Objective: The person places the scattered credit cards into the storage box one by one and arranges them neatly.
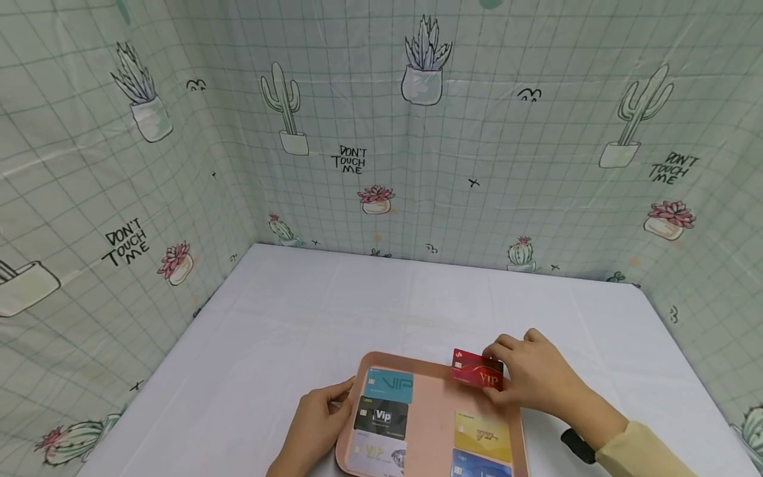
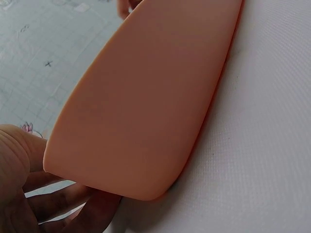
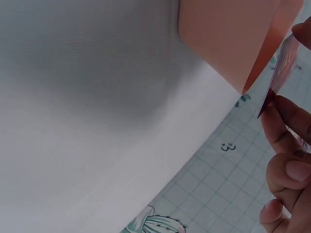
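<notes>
My right hand (image 1: 530, 371) pinches a red VIP card (image 1: 475, 368) between thumb and fingertips, over the far right corner of a pink tray (image 1: 432, 424). In the right wrist view the card (image 3: 283, 73) appears nearly edge-on, close by the tray's rim. My left hand (image 1: 318, 424) grips the tray's left side; the left wrist view has its fingers at a corner of the wall (image 2: 141, 107). Inside the tray, a teal card (image 1: 389, 385), a black card (image 1: 381, 419) and a pale card (image 1: 377, 456) line the left side. A yellow card (image 1: 484, 437) and a blue card (image 1: 479, 465) lie along the right.
The tray stands on a white-covered table (image 1: 286, 318). A cactus-printed cloth (image 1: 471, 146) hangs behind and at the sides. Beneath my right forearm, a small black object (image 1: 577, 446) shows by the sleeve.
</notes>
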`<state>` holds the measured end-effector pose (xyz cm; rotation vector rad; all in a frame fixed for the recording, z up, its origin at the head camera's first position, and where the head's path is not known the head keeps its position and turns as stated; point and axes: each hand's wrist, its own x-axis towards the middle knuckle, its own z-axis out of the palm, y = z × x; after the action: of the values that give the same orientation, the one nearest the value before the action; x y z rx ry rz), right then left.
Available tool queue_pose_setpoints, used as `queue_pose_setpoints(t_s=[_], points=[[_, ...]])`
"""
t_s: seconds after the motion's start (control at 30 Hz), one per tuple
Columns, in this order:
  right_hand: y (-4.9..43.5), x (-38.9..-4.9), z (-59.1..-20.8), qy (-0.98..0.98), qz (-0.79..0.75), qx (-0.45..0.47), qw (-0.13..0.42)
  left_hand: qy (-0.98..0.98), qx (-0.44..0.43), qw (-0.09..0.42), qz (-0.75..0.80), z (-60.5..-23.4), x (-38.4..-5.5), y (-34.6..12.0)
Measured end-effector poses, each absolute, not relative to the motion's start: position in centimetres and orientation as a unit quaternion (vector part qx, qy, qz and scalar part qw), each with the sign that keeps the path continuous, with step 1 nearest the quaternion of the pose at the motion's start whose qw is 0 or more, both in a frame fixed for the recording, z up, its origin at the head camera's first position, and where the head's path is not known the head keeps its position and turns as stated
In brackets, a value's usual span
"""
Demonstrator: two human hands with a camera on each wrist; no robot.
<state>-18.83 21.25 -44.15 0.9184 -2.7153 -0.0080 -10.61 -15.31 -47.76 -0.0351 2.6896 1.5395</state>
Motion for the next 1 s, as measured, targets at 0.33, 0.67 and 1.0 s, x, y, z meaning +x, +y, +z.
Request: queue_pose_setpoints(t_s=[0.33,0.67,1.0], points=[[21.6,-17.3,-44.8,-0.931,0.012,0.332,0.149,0.867,-0.021,0.035,0.496,-47.7,-10.7,-15.2],[21.5,-16.3,-44.9,-0.92,-0.001,0.354,0.169,0.863,-0.023,0.042,0.504,-47.6,-10.6,-15.1],[21.4,-15.8,-45.1,-0.921,-0.045,0.359,0.147,0.862,-0.021,0.04,0.505,-47.7,-10.6,-15.1]])
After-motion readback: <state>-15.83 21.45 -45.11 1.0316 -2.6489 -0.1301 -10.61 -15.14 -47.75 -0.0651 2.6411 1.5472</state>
